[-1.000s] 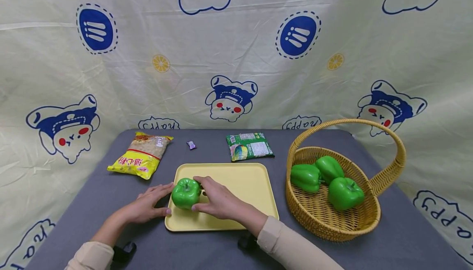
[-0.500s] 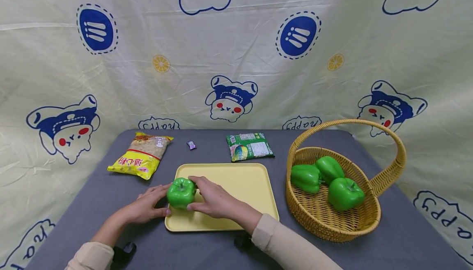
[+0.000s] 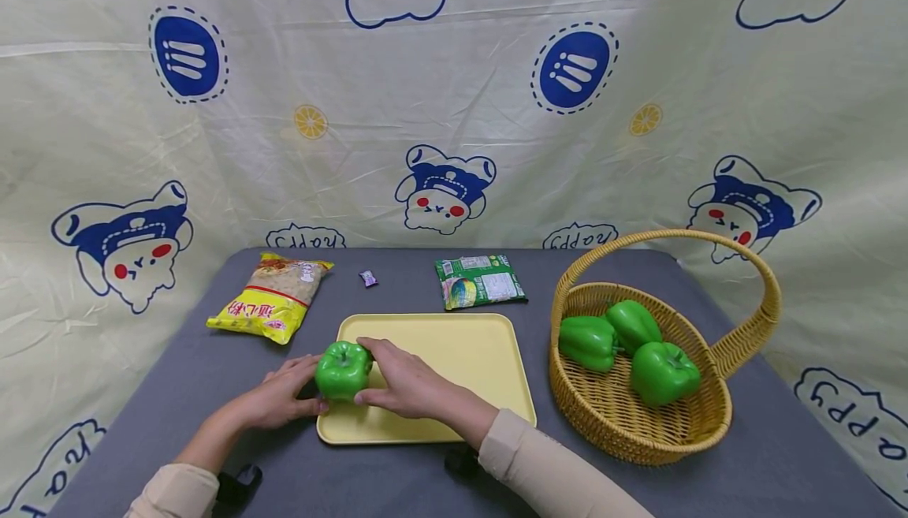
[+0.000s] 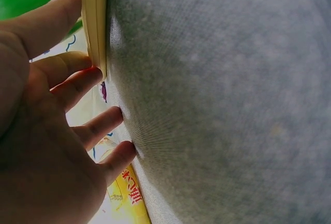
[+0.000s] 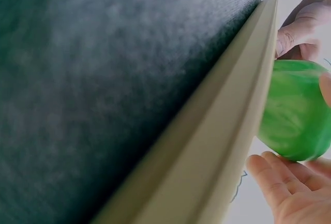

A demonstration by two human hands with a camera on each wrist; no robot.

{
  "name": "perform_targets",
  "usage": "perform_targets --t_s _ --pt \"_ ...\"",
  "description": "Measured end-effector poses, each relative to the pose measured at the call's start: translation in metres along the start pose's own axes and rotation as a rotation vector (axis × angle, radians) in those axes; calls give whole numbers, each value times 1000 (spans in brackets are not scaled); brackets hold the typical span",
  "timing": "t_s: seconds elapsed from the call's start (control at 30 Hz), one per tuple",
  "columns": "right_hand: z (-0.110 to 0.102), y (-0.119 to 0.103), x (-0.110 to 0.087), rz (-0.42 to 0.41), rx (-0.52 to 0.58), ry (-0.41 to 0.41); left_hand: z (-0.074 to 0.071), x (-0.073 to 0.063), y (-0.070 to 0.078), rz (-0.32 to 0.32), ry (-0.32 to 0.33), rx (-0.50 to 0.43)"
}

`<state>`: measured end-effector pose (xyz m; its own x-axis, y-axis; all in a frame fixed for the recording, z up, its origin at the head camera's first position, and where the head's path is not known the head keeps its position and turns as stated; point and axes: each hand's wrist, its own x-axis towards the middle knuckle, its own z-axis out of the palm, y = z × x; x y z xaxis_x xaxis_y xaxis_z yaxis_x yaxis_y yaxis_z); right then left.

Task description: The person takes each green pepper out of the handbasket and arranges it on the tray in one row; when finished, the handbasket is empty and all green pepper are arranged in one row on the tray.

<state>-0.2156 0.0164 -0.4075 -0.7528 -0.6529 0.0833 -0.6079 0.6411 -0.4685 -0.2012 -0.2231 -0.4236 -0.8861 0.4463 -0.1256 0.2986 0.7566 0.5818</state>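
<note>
A green bell pepper (image 3: 344,370) stands upright at the left side of the pale yellow tray (image 3: 454,344). My right hand (image 3: 407,380) grips it from the right, thumb at the near side and fingers at the far side; the right wrist view shows the pepper (image 5: 296,110) between them. My left hand (image 3: 282,394) is at the tray's left edge with fingers spread. In the left wrist view its thumb and nearer fingers touch the tray rim (image 4: 93,27), while the others rest on the grey cloth. The head view cannot tell whether the left fingertips touch the pepper.
A wicker basket (image 3: 638,439) with a tall handle stands at the right, holding three green bell peppers (image 3: 663,374). Behind the tray lie a yellow food bag (image 3: 273,297), a small purple packet (image 3: 368,278) and a green packet (image 3: 480,281). A printed curtain hangs behind the table.
My right hand has slid the bell pepper left across the tray, up close to the left hand. The left hand has stayed in place at the tray edge.
</note>
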Motion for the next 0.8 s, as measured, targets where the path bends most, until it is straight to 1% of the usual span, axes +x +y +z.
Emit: perform_targets --t_s 0.17,0.5,0.63,0.8 --pt "-4 0 -4 -7 -19 2 1 0 0 -11 -1 5" --pt "-25 0 -20 -50 -74 76 0 0 1 -24 1 -3" --pt "-36 0 -30 -56 -62 99 0 0 1 -25 -4 -3" --pt "-50 2 -43 -34 -21 133 0 0 1 -23 -8 -6"
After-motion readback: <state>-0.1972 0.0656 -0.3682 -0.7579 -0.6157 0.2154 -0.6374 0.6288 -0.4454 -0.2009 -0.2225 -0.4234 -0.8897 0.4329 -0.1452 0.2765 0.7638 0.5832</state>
